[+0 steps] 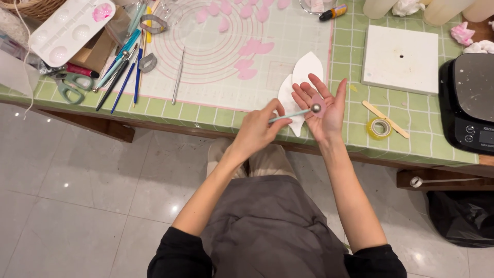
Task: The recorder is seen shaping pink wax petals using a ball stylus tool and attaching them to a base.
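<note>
Pink, thin paste petal [318,109] lies cupped in your open right hand [323,110] above the near table edge [221,131], while your left hand [260,128] pinches the pale-blue ball-tipped tool [298,113], thinning it; next needs gentle rolling pressure.

The handle of the ball tool [296,114] disappears inside my left hand [260,128], so I cannot see how far it runs, and the small pink petal [318,109] on my right hand [321,108] is mostly covered by the tool's metal ball, its shape too small to tell. The white leaf-shaped sheet [303,72] is partly hidden behind both hands. At the top edge the wicker basket [36,6], some pink petals [242,7] and the pale containers [437,7] are cut off, and the black scale [471,103] runs off the right edge.
</note>
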